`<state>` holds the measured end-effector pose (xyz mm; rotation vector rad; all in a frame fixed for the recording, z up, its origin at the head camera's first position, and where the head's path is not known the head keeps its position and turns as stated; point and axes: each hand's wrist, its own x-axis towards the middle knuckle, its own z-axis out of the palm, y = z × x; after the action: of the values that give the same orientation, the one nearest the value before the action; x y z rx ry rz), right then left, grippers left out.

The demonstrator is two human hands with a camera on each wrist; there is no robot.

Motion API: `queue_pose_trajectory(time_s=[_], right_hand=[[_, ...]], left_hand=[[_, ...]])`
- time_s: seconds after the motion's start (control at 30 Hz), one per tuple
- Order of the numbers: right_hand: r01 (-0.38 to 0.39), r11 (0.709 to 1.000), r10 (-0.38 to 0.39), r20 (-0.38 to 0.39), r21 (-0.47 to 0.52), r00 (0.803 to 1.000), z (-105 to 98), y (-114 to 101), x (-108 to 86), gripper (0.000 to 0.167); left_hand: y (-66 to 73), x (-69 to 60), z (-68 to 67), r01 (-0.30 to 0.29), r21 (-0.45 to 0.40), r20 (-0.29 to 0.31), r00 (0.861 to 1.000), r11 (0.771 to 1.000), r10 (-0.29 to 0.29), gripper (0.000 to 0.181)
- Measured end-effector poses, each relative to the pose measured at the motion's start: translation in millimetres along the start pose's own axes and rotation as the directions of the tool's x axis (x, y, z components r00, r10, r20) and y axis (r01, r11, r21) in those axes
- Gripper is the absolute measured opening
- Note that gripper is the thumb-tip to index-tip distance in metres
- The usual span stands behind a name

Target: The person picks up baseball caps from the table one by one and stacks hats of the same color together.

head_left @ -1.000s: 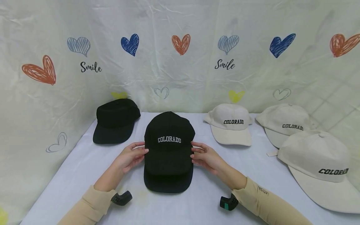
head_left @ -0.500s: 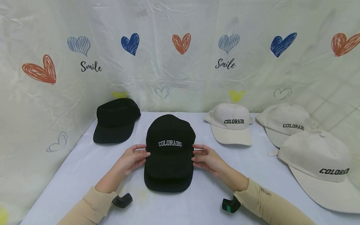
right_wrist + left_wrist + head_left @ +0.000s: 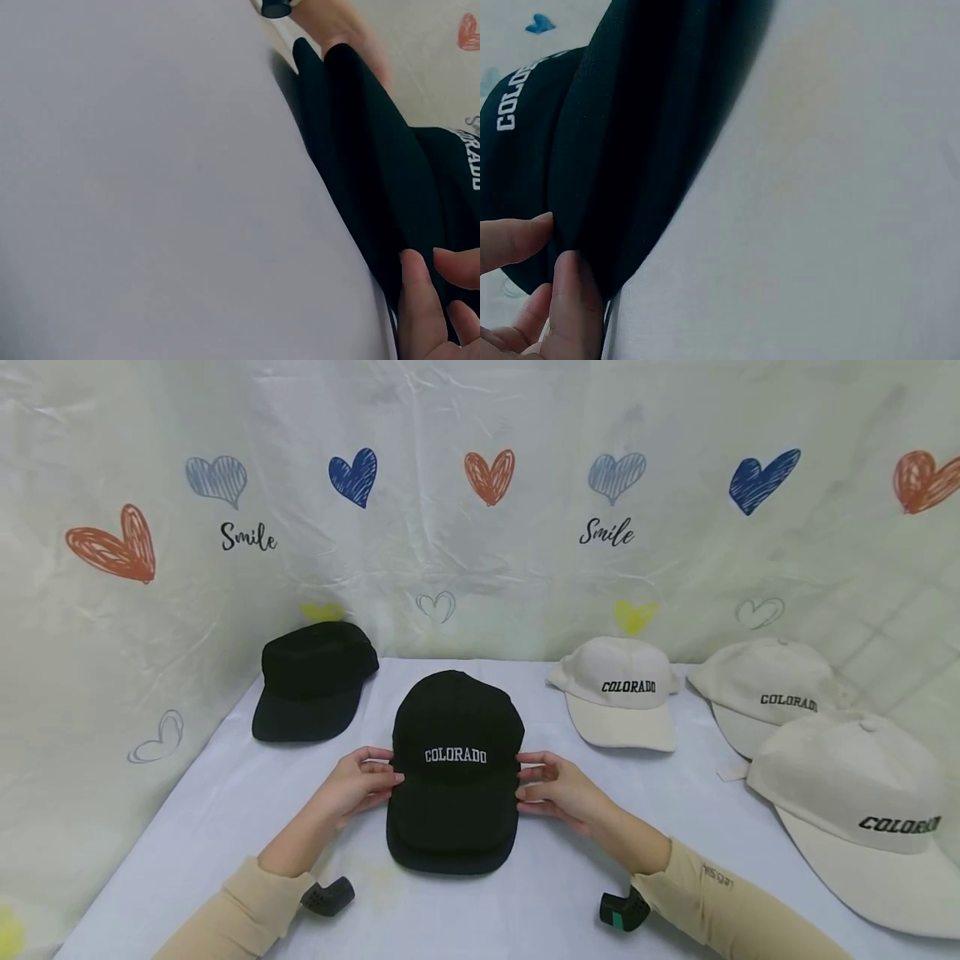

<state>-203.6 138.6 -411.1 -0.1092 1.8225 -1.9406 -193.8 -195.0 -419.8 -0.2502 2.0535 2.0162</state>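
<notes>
A black baseball cap (image 3: 455, 810) with white COLORADO lettering sits at the middle of the table, facing me. Beneath it lies a second black cap, mostly hidden; in the right wrist view its brim (image 3: 305, 94) shows as a separate layer under the upper brim (image 3: 367, 112). My left hand (image 3: 354, 787) pinches the upper cap's left side where crown meets brim, thumb on top. On the opposite side, my right hand (image 3: 564, 792) holds the same cap between thumb and fingers. How far the fingers reach onto the lower cap, I cannot tell.
Another black cap (image 3: 318, 681) stands at the back left. Three cream COLORADO caps are on the right: one at the back (image 3: 618, 693), another in the far corner (image 3: 772, 689), and a nearer one (image 3: 855, 793) overlapping it. A patterned curtain (image 3: 525, 568) hangs behind the white table (image 3: 480, 918).
Both hands have lowered the upper black cap slightly toward me. Its brim now covers more of the lower brim, leaving a thinner strip. The other caps stay put.
</notes>
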Motion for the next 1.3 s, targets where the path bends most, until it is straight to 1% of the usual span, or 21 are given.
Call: queue_pose_trajectory(time_s=[0.17,0.4,0.83,0.97,1.07,1.13,1.23,1.3], right_hand=[[-0.011,1.0,0.012,0.034,-0.028,0.999,-3.6,-0.5,-1.3,0.062],[-0.012,0.997,0.019,0.087,-0.079,0.996,-7.5,-2.5,-1.9,0.064],[-0.01,0.995,0.025,0.15,-0.099,0.988,-12.0,-6.0,-3.6,0.069],[-0.006,0.995,0.022,0.165,-0.1,0.986,-14.8,-7.3,-4.6,0.068],[0.003,0.995,0.014,0.169,-0.101,0.985,-17.0,-7.8,-5.8,0.066],[0.012,0.994,0.006,0.16,-0.112,0.987,-18.1,-8.7,-6.4,0.066],[0.039,0.989,-0.019,0.138,-0.145,0.99,-20.0,-12.5,-7.6,0.065],[0.06,0.984,-0.04,0.115,-0.168,0.993,-20.7,-16.2,-8.1,0.063]], left_hand=[[0.1,-0.5,0.5,-0.007,0.059,-0.007,1.0,0.998,0.007,0.045],[1.0,0.6,-1.3,-0.021,0.147,-0.016,1.0,0.989,0.023,0.047],[3.4,0.3,-2.9,-0.028,0.212,-0.01,0.999,0.977,0.031,0.049],[3.8,2.5,-3.7,-0.005,0.224,-0.007,1.0,0.975,0.007,0.048],[4.8,4.2,-5.2,0.001,0.244,0.007,1.0,0.97,-0.003,0.047],[5.9,4.5,-6.6,-0.007,0.258,0.024,1.0,0.966,0.001,0.046],[8.5,2.8,-9.3,-0.042,0.301,0.041,0.999,0.953,0.031,0.044],[10.3,0.7,-12.2,-0.08,0.347,0.045,0.997,0.934,0.069,0.042]])
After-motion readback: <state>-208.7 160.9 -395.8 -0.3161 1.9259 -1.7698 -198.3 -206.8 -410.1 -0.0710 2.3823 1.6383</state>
